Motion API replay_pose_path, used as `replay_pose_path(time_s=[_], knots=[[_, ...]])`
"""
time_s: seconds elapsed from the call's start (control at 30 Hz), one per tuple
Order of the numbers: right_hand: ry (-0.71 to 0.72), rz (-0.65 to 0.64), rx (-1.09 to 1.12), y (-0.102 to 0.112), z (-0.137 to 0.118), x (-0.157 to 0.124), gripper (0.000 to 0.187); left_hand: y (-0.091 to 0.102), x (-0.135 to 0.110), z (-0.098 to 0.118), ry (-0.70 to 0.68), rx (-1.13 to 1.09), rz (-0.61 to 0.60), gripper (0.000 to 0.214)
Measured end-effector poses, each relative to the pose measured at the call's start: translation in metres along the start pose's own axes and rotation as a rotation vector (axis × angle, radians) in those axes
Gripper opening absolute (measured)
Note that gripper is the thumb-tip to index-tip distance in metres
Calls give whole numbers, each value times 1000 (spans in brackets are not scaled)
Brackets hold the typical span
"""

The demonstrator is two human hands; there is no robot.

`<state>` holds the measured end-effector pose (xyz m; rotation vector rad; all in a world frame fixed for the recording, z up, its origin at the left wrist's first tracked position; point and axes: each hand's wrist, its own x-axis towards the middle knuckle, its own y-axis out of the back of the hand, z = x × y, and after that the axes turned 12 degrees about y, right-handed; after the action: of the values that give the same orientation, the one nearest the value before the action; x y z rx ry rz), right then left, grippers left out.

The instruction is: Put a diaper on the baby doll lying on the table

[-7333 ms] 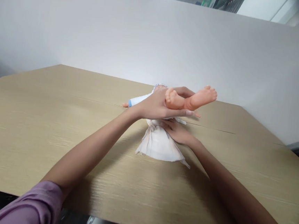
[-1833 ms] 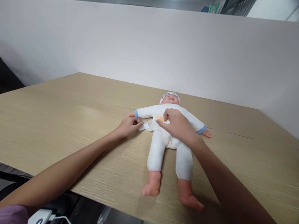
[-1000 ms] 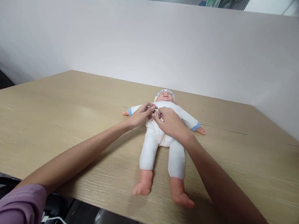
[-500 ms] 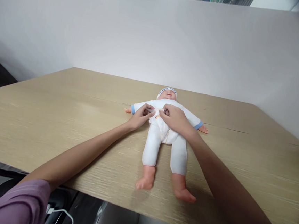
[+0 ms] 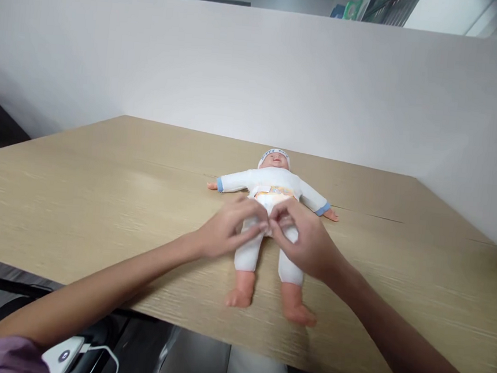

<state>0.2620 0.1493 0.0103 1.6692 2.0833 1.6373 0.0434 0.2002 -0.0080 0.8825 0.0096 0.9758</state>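
A baby doll in a white suit with blue cuffs lies on its back on the table, its feet towards me. Around its hips is a white diaper with a coloured printed band at the waist. My left hand, slightly blurred, is over the diaper's crotch, thumb and fingertips pinched together. Facing it, my right hand pinches thumb to forefinger, the tips almost meeting those of the left. What lies between the fingertips is too small to make out. Both hands hide the lower diaper and part of the doll's thighs.
The wooden table has a thin seam running across it behind the doll. A white partition rises along its far edge. Below the near edge at left are a white device and a cable.
Both hands have moved from the diaper's waist down to its crotch, towards me. The printed waistband is now uncovered. The camera view has tilted up slightly.
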Motion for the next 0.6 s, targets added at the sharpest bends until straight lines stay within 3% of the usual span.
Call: replay_pose_path(time_s=[0.07,0.13,0.3,0.6], knots=[[-54,-120,25,1,-5,-27,3,-1,-14,6,-23,96,-211,25],[-140,-150,-8,0,1,-46,5,-4,-19,1,46,151,-252,28],[-268,-64,-208,-8,27,-53,8,-15,-6,-15,201,228,-106,30],[-207,-41,-391,-30,24,-53,11,-39,7,-15,273,295,7,34]])
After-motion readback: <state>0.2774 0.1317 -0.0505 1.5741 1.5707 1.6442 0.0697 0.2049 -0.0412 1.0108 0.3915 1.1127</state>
